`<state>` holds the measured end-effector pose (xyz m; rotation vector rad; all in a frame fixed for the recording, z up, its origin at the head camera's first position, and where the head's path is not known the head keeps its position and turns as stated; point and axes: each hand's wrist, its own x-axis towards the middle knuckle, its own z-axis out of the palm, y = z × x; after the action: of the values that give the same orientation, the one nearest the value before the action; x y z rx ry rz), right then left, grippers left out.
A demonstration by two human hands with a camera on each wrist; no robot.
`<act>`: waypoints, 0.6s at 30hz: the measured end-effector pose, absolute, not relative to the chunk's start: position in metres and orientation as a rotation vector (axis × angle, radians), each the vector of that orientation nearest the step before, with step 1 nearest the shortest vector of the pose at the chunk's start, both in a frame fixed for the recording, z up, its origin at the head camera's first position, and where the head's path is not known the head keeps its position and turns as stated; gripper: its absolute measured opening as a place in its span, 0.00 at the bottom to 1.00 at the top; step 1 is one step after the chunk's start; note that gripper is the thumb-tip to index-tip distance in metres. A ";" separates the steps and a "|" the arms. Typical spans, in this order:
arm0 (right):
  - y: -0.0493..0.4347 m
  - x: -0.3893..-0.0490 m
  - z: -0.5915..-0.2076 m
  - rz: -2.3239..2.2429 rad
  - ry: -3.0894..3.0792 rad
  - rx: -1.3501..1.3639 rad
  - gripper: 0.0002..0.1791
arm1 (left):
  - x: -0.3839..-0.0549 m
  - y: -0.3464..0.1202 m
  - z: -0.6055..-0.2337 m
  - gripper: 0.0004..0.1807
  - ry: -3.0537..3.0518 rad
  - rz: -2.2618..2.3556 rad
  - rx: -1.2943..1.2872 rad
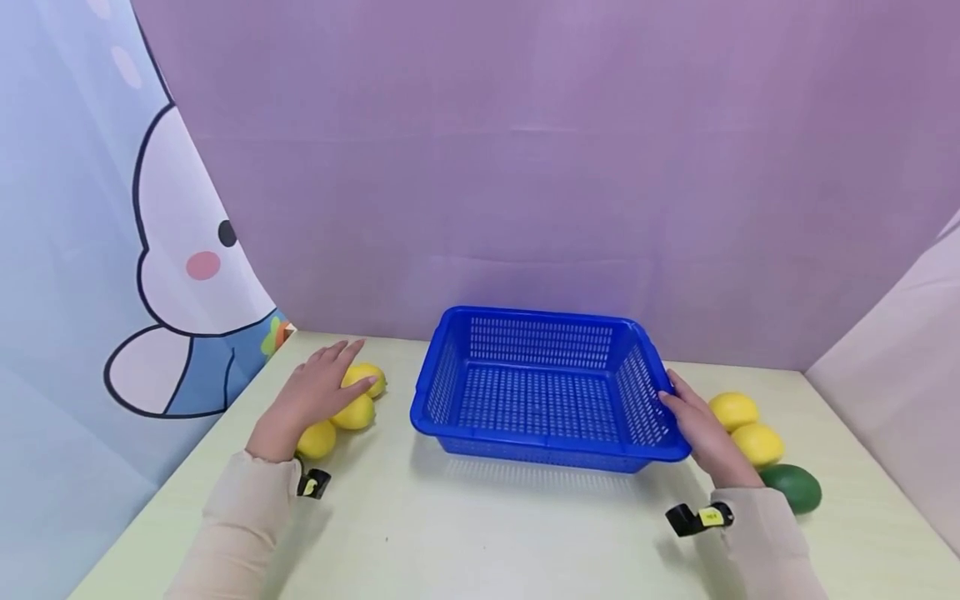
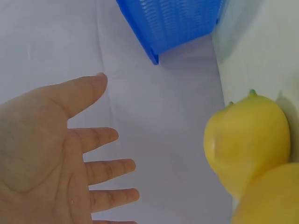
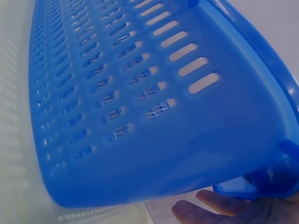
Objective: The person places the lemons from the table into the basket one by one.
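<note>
Basket (image 1: 536, 443) held nothing yet; left hand (image 1: 318, 385) hovered, fingers apart, near untouched lemons (image 1: 354, 413); right hand (image 1: 703, 427) clamped the basket's rim.

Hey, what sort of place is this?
Probably a makeshift tabletop filming booth: a plain purple backdrop hangs behind the pale tabletop, and a cartoon-print sheet closes off the left side.

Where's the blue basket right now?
In the head view, the blue basket sits centrally between the lemons on the left and the right hand, which holds its right side.
</note>
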<state>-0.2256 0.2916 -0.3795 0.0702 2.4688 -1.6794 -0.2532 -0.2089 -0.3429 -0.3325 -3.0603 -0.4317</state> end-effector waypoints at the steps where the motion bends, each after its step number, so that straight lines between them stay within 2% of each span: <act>1: 0.292 -0.226 -0.380 -1.694 2.459 0.071 0.34 | -0.253 -0.210 -0.344 0.41 -3.062 -0.432 -0.333; 18: 0.294 -0.225 -0.383 -1.800 2.364 0.095 0.34 | -0.264 -0.224 -0.354 0.41 -3.143 -0.506 -0.269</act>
<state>-0.2249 0.2943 -0.3833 0.0951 2.3640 -1.8001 -0.2641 -0.2241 -0.3542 -0.2690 -3.1426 -0.5055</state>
